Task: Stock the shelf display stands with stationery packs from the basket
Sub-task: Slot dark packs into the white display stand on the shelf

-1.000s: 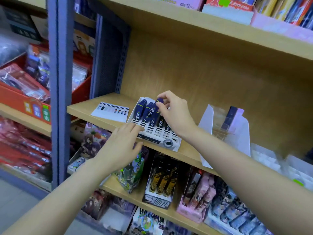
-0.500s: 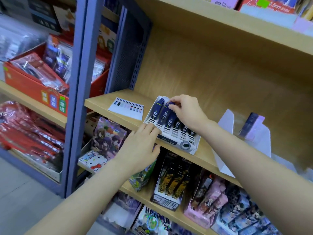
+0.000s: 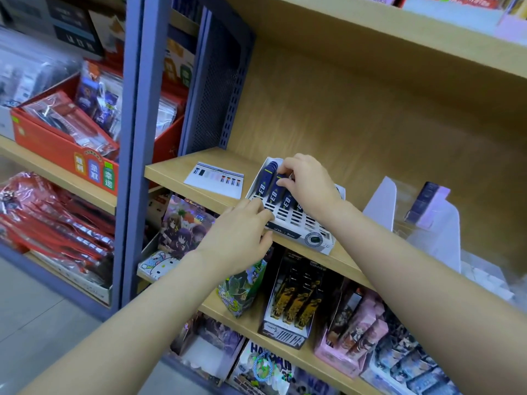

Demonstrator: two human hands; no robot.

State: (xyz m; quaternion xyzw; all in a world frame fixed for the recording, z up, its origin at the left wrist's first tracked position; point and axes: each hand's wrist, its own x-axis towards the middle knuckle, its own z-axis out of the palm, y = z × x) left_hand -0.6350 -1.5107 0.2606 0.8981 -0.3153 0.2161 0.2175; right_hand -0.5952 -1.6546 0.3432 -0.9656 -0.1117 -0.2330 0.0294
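Two arms in view, L hand [image 3: 236, 238] and R hand [image 3: 310, 186]. Forearms bare right to frame edge, hands bare too. Slim, smooth forearms. Nails too blurred to judge.

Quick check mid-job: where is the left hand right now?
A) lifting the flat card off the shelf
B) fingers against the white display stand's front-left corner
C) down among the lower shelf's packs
B: the left hand has its fingers against the white display stand at its front-left corner, while the right hand pinches a dark blue pack.
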